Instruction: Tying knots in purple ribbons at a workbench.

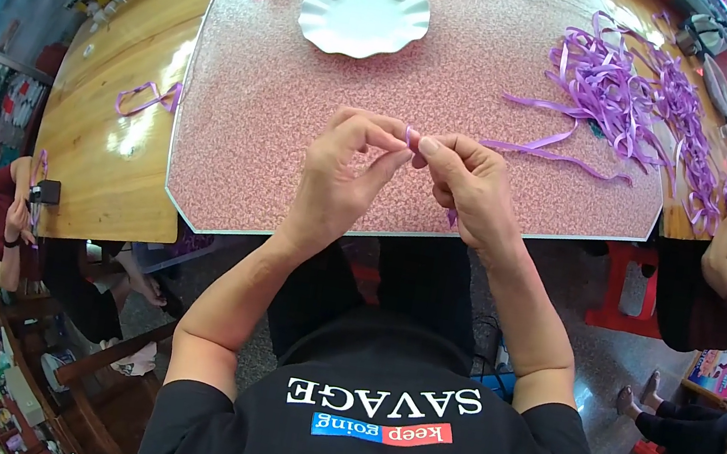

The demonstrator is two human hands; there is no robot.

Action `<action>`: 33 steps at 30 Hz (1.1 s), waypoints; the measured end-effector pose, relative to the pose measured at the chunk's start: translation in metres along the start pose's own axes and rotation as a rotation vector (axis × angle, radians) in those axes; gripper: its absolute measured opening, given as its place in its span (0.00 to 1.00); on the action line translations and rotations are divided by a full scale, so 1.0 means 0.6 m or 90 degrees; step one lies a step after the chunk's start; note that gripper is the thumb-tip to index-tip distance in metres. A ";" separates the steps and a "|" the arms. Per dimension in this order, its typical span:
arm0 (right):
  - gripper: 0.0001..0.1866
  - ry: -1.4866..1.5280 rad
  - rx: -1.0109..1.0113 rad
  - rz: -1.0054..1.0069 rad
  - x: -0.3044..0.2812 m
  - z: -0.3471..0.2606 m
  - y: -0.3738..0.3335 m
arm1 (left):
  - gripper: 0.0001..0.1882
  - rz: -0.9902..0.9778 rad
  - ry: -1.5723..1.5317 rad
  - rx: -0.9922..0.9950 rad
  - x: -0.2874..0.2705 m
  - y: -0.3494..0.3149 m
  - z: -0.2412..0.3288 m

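Above the near part of the pink speckled tabletop (252,152), my two hands meet around one purple ribbon (408,135). My left hand (350,163) pinches it between thumb and forefinger, where a small loop stands up at the fingertips. Close against it, my right hand (473,183) is closed on the same ribbon with thumb and bent fingers. A short purple end hangs below the right hand. How the ribbon runs inside the fingers is hidden.
A white scalloped plate (365,15) lies beyond my hands. Heaped purple ribbons (609,85) spread at the far right, loose strands trailing toward me. A looped ribbon (148,101) rests on the wooden table at left. People sit at both sides; a red stool (627,293) stands at right.
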State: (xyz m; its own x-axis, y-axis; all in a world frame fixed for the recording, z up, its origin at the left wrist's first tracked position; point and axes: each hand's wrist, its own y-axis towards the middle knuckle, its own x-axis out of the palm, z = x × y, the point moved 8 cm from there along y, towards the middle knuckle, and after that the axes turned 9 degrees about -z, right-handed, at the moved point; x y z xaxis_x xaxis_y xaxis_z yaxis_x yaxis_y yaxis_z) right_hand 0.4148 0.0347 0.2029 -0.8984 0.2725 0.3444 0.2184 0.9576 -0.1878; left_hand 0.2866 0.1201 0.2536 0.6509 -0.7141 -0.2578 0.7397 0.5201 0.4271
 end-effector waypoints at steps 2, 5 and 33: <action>0.13 -0.007 0.016 -0.019 0.003 0.003 0.002 | 0.07 -0.027 0.178 0.092 0.001 0.007 0.031; 0.13 -0.118 -0.052 -0.022 0.012 -0.012 0.005 | 0.09 -0.114 0.311 0.133 0.010 0.012 0.045; 0.04 -0.118 -0.358 -0.011 0.044 -0.035 -0.010 | 0.07 -0.054 -0.542 -0.212 0.039 -0.007 -0.043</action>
State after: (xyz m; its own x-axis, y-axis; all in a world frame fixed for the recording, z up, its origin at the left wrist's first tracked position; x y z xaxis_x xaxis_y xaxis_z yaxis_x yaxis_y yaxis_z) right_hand 0.3978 0.0381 0.2327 -0.9443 0.2836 0.1671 0.3257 0.8784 0.3497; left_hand 0.3031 0.1134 0.2233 0.3446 -0.7915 0.5047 0.8761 0.4643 0.1300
